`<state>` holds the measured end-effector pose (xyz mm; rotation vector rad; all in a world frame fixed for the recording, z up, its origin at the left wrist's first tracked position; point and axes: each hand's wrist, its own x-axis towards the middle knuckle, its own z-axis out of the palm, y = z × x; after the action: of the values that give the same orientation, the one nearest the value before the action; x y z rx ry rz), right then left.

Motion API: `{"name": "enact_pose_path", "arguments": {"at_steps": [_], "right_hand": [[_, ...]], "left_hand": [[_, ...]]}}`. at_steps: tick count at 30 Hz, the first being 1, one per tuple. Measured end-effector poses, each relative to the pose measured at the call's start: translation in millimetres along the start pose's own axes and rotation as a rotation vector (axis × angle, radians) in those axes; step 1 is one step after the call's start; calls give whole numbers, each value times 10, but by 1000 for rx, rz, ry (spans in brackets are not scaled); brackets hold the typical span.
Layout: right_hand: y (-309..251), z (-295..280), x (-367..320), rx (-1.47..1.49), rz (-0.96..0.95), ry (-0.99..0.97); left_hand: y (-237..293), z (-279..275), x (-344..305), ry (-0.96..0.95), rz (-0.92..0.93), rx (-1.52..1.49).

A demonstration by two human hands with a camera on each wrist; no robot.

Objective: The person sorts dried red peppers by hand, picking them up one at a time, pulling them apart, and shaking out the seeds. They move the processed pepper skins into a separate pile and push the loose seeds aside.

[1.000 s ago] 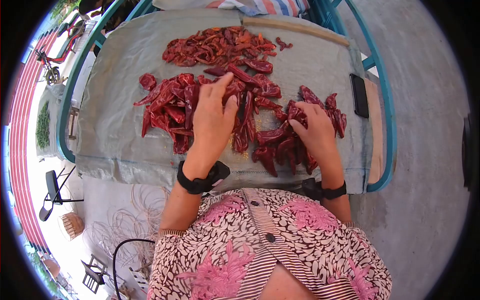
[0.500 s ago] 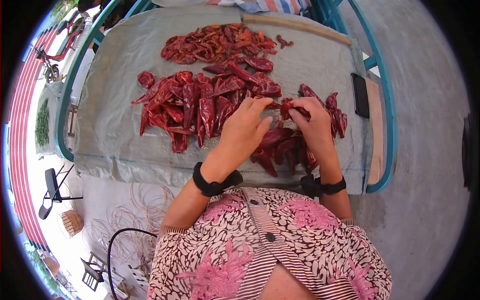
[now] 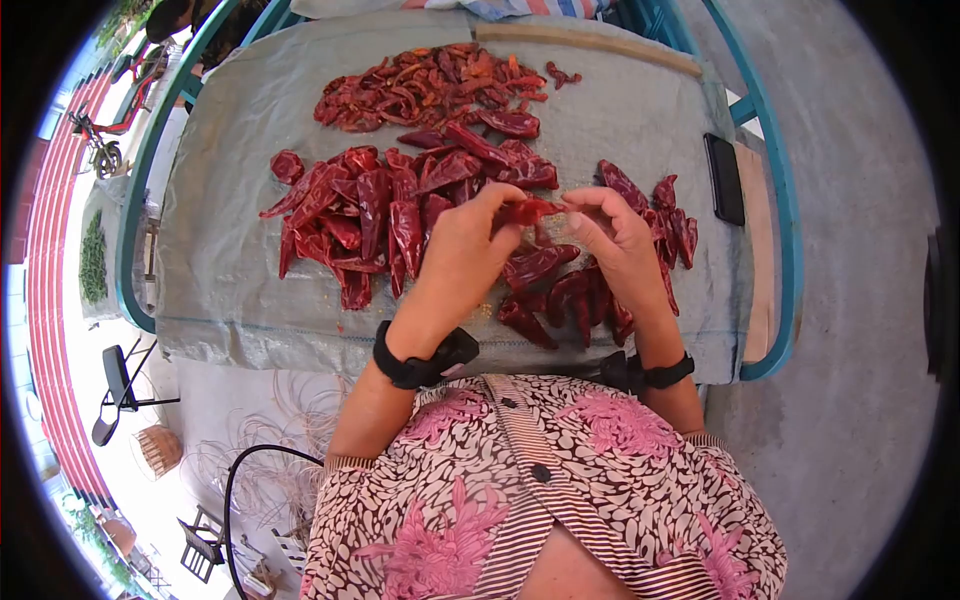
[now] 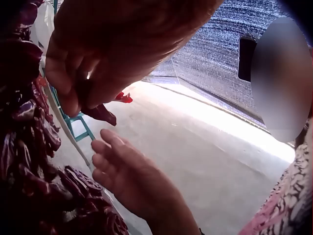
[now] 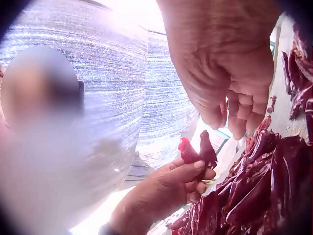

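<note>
pepper (image 3: 531, 211) shifted leftward, pinched, protruding from left grip (image 3: 464, 250)

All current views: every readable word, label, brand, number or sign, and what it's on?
None readable in any view.
Black phone: no characters visible.
Pale patch on the left wrist device: too small to make out.
Striped cloth: no lettering visible.
Motorbike: too small to tell.
Pepper in the left hand: no marking visible.

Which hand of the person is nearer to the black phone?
Right: the right hand is left of the black phone, some chilies between them; the left hand, holding one chili, is farther left.
</note>
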<state>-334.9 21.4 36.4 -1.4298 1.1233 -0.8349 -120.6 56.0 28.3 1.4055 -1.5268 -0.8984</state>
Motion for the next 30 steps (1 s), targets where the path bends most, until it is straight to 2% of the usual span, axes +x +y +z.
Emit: {"name": "enact_pose_path", "arguments": {"at_steps": [2,4,5,8,11,14,18,21,22,25,28,29,30], "right_hand": [[53,-23,8,-38,-9,22],[129,-70,0,-375,-183,-58],[159,-83,-7,-544,-270,-98],[195,-32,-60,-790,-403,-168],[156,-41,-63,-829,-384,-222],[191,-111,-20,-710,-330,-284],[33,-184,-5,-602,-186,-309],[-85,-189,-15,-400,-115,-265],[-117,-163,-16,-321,-100,-256],[-136,-110,0,-215,-58,-213],[-33,-27,27,-186,-6,-135],[39,-2,38,-179,11,-106],[142,11,49,-393,-138,-114]], "left_hand": [[12,-69,32,44,-48,46],[20,-131,77,79,-123,38],[1,-154,96,123,-104,78],[-60,-212,149,233,-56,224],[-3,-174,161,472,78,347],[63,-182,121,405,58,407],[101,-159,58,-39,4,56],[109,-66,-7,-205,133,34],[80,-20,-4,-172,216,108],[169,-155,42,-294,-113,3],[192,-389,73,-270,-61,76],[208,-476,71,-272,-29,194],[226,-565,72,-272,5,312]]}}
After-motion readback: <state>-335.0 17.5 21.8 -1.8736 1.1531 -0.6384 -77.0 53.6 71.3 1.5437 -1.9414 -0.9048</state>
